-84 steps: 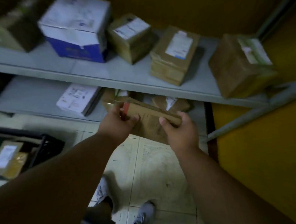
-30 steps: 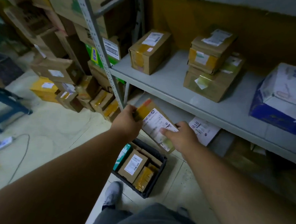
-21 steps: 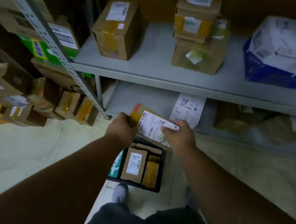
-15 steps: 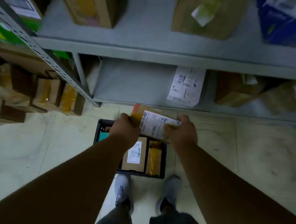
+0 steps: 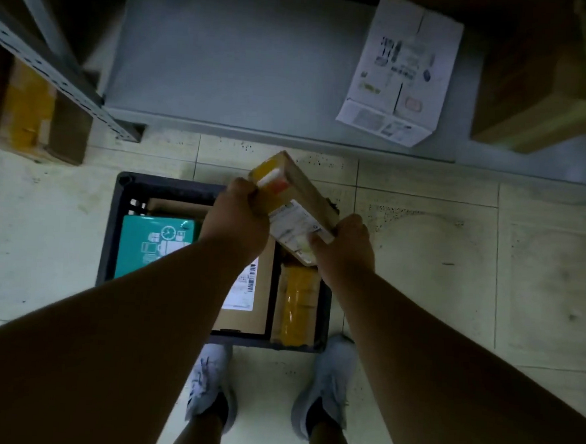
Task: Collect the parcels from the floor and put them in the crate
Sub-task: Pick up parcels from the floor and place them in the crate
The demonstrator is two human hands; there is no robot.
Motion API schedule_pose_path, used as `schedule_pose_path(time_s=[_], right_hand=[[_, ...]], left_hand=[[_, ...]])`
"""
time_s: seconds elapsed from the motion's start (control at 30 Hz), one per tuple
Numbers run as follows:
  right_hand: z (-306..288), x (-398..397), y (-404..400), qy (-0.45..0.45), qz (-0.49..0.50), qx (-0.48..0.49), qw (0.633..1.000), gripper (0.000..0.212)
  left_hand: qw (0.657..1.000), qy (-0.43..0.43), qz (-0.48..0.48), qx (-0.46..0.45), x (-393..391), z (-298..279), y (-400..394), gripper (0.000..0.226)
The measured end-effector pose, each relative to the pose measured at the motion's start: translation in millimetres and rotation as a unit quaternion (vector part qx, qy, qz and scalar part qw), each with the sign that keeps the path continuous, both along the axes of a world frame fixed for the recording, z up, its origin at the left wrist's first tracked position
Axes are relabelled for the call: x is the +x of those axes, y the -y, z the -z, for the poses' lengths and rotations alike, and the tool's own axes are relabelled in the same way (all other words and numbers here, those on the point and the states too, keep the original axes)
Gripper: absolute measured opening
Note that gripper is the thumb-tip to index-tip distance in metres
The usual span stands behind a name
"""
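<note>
**Above the crate, a parcel held in both hands**

Nearest the camera, two pale shoes (image 5: pixel 322 385) stand on the tiled floor (image 5: pixel 453 266), toes just beside the near wall of a black crate (image 5: pixel 106 244). Both bare forearms reach forward over it. The left hand (image 5: pixel 236 222) grips the far, yellow-taped end of a brown parcel (image 5: pixel 297 206), fingers curled round its edge; the right hand (image 5: pixel 346 247) pinches the near end, thumb on the white label. The parcel hangs tilted over the crate's far right corner, above its contents; whether it touches the rim cannot be told.

Inside the crate lie a teal packet (image 5: pixel 153 244) on the left, a labelled brown box (image 5: pixel 253 295) in the middle and a yellow-taped parcel (image 5: pixel 297 301) along the right wall. Beyond the crate, a grey bottom shelf (image 5: pixel 226 63) carries a white printed box (image 5: pixel 402 70) and, at far right, a blurred brown carton (image 5: pixel 533 82). Further cartons (image 5: pixel 31 109) sit on the floor at far left, behind a perforated metal upright (image 5: pixel 54 66).
</note>
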State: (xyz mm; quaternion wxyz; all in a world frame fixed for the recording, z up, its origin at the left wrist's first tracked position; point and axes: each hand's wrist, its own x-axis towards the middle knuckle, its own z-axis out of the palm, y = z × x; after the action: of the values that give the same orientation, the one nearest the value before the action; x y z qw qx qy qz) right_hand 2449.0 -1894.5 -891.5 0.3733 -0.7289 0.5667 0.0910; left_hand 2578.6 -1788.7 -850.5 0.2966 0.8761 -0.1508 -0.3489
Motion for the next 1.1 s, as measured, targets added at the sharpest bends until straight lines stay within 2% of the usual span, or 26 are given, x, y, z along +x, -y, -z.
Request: schedule_pose_path(time_s=[0.13, 0.3, 0.43, 0.5, 0.6, 0.77, 0.87, 1.0, 1.1], right_hand=[[37, 0, -3, -0.017, -0.044, -0.003, 0.999, 0.043], [60, -2, -12, -0.039, -0.094, -0.006, 0.995, 0.056], [57, -18, -16, -0.014, -0.101, 0.053, 0.993, 0.046], [59, -22, -17, -0.022, -0.109, 0.074, 0.991, 0.049], [63, -25, -16, -0.023, -0.087, 0.092, 0.992, 0.047], [57, -34, -21, 0.041, -0.049, 0.097, 0.993, 0.053], [57, -38, -23, 0.046, -0.031, 0.080, 0.995, 0.057], [55, -47, -20, 0.023, -0.001, 0.063, 0.998, 0.060], [50, -50, -19, 0.022, 0.000, 0.056, 0.998, 0.058]], left_hand=[[0.994, 0.073, 0.076, -0.026, -11, 27, -2, 0.020], [0.990, 0.090, 0.104, -0.017, -23, 36, -24, 0.031], [0.983, 0.101, 0.147, -0.033, -44, 37, -39, 0.027], [0.984, 0.087, 0.149, -0.037, -48, 40, -38, 0.028], [0.980, 0.041, 0.193, 0.005, -49, 47, -33, 0.037], [0.975, 0.024, 0.219, 0.029, -45, 51, -23, 0.025], [0.972, -0.029, 0.232, 0.020, -47, 52, -18, 0.028], [0.972, -0.111, 0.207, 0.019, -52, 55, -8, 0.032], [0.973, -0.127, 0.193, 0.018, -52, 55, -4, 0.034]])
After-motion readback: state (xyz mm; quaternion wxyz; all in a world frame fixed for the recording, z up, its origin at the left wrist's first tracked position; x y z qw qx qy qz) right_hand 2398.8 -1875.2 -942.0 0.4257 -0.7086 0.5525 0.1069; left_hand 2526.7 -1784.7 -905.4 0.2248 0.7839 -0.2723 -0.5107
